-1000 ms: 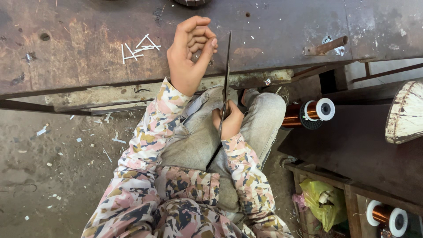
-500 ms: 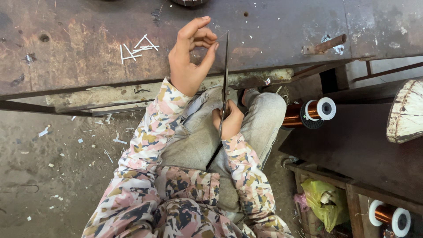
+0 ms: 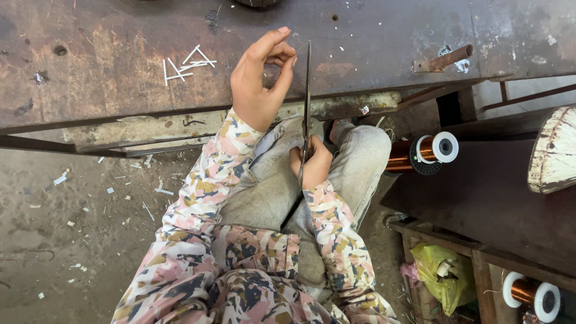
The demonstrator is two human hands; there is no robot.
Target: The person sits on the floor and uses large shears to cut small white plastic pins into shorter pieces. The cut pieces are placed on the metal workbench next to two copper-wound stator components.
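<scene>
Scissors [image 3: 306, 114] stand upright between the two hands, long dark blades pointing up toward the rusty tabletop [image 3: 108, 66]. Right hand [image 3: 312, 165] sits low over the lap, clenched around the scissor handles; handles mostly hidden under the fingers. Left hand [image 3: 259, 81] is raised just left of the blades, thumb and forefinger pinched into a ring near the blade tip. Cannot tell whether anything thin is pinched there; too small to see. Blade tip overlaps the tabletop edge in view. Small white strips [image 3: 183, 63] lie on the tabletop, well left of the left hand. More white scraps [image 3: 120, 192] are scattered on the floor below. Copper wire spool [image 3: 423, 153] lies to the right, near the knee. Yellow bag [image 3: 447, 273] sits in a crate, lower right.
</scene>
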